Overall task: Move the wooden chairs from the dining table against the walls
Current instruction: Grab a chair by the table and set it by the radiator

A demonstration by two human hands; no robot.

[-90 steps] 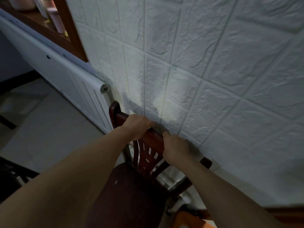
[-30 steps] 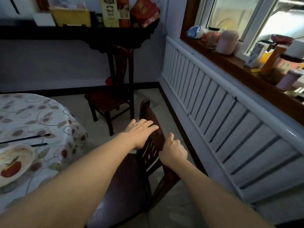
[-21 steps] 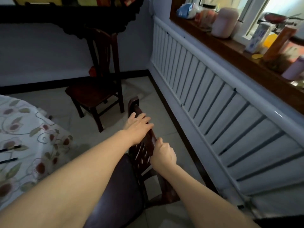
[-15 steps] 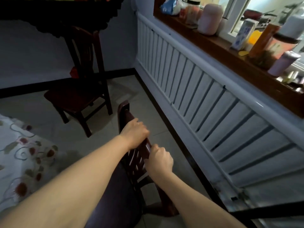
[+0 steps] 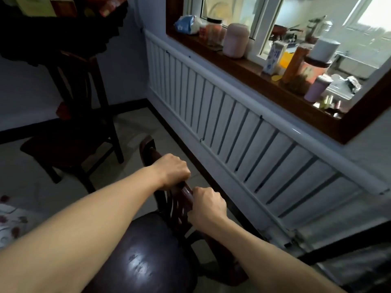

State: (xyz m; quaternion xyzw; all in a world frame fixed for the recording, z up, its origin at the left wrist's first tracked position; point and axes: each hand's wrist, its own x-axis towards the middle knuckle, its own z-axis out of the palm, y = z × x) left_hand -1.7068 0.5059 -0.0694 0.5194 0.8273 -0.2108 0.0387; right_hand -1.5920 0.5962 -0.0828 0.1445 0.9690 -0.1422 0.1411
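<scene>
Pale floor tiles [image 5: 135, 132] run up to a white slatted radiator [image 5: 243, 132] along the right-hand wall, and above it a dark wooden windowsill [image 5: 243, 68] is crowded with jars and bottles, a pink canister [image 5: 236, 40] among them. Down in the middle, both hands are on the top rail of the wooden chair [image 5: 148, 261]: the left hand [image 5: 172, 173] curled tight over the rail towards its far end, the right hand [image 5: 208, 205] clamped in a fist on the near end of that rail. Glossy dark seat right below the forearms, chair back turned towards the radiator, close to it but with a strip of floor between them; whether the legs are on the tiles can't be seen from up here. Over in the far corner, a second chair [image 5: 69, 136] stands by the back wall under a dark shelf [image 5: 63, 30]. At the lower left edge, a sliver of flowered tablecloth [image 5: 10, 225] peeks in, well apart from the held chair
</scene>
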